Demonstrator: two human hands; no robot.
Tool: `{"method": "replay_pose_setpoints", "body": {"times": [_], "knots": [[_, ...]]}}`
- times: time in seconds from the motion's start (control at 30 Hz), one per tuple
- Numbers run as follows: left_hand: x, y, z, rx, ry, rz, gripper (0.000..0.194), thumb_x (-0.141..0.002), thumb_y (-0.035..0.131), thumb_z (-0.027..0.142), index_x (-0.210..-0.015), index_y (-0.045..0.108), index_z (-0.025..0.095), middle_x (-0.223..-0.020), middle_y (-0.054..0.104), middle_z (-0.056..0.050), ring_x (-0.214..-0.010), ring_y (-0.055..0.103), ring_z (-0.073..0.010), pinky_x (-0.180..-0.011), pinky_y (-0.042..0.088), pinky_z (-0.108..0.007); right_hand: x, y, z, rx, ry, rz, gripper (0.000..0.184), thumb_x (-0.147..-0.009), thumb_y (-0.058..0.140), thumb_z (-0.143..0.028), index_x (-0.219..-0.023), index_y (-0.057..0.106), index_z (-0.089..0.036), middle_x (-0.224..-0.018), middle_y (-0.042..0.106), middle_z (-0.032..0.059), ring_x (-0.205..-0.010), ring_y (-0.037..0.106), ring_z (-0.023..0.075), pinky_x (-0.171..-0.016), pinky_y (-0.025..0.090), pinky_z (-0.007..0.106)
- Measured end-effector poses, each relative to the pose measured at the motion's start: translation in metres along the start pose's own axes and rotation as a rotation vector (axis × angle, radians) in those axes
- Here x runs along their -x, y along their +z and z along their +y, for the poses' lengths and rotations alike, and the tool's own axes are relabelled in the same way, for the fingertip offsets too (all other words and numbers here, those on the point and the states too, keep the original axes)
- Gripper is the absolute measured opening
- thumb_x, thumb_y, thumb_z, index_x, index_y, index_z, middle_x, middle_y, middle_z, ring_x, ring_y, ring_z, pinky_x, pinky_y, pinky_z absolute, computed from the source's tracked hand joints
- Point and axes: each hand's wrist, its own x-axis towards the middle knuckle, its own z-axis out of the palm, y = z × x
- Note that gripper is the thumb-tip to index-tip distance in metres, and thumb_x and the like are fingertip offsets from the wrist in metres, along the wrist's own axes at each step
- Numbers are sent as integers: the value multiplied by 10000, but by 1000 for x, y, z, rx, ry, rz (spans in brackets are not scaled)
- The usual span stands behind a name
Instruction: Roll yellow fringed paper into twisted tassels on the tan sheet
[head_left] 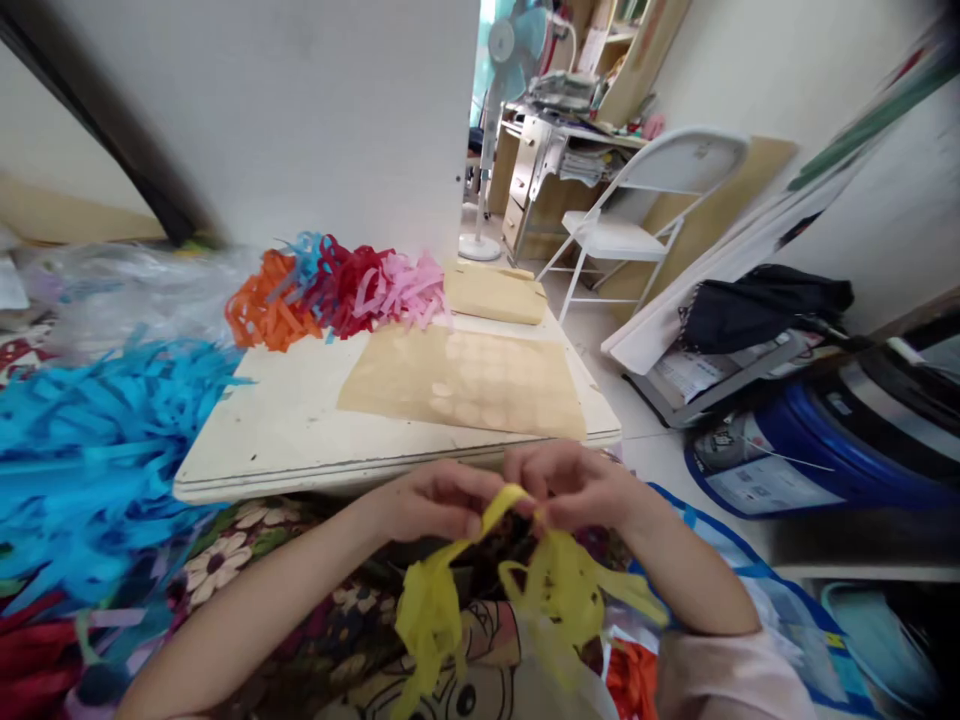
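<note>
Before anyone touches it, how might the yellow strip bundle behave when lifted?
The yellow strip bundle would probably flop, since its loose ends droop below the hands. It looks light, being thin ribbon-like strips. Those dangling ends could tangle.

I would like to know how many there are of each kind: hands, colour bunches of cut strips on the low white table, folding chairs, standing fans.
Hands: 2 (left hand, right hand)
Strip bunches: 4 (orange bunch, light blue bunch, red bunch, pink bunch)
Folding chair: 1
Standing fan: 1
Total: 8
</note>
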Motion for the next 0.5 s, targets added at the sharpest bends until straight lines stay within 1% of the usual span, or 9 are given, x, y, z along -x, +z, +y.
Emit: {"method": "replay_pose_setpoints", "body": {"times": [0.03,0.1,0.17,0.23,0.3,0.37,0.5], "knots": [[-1,-5,-1,50,24,77,352,-612,620,372,-924,627,209,-732,586,-44,-602,499,-119,-576,403,-238,-5,0,4,-65,-17,69,134,-656,548,-233,-544,534,-162,-675,490,-12,-635,480,86,-600,389,224],[-4,-13,-2,105,50,204,312,-552,671,363,-824,647,213,-706,586,-34,-615,512,-125,-594,408,-256,-14,2,10,-119,-31,192,91,-654,567,-220,-589,575,-157,-688,505,-8,-643,487,90,-591,386,222],[-5,-18,-1,140,65,284,284,-517,698,350,-759,644,211,-667,573,-19,-616,520,-122,-597,411,-261,-19,6,16,-103,-8,296,86,-659,578,-229,-617,594,-156,-681,523,-4,-642,483,92,-586,379,222],[-6,-21,2,156,63,332,296,-501,709,345,-748,629,203,-627,555,-6,-613,527,-120,-597,415,-263,-22,9,20,-74,32,371,108,-663,585,-259,-640,599,-154,-658,532,-6,-627,477,92,-583,372,223],[-6,-21,3,168,38,370,327,-480,718,350,-743,611,188,-601,548,-1,-603,534,-124,-595,423,-270,-22,11,22,-69,64,409,145,-652,598,-295,-650,597,-150,-629,535,-9,-605,472,89,-575,368,224],[-7,-21,3,193,21,383,336,-470,725,340,-734,593,178,-597,560,1,-585,539,-122,-584,426,-266,-23,11,25,-100,74,423,176,-627,617,-319,-640,592,-146,-609,537,-12,-582,469,85,-554,364,219],[-9,-23,2,259,15,339,323,-490,725,287,-737,557,167,-580,578,16,-532,543,-103,-533,412,-226,-25,11,26,-158,86,421,189,-588,652,-314,-601,583,-139,-573,535,-22,-531,451,65,-520,350,204]]}}
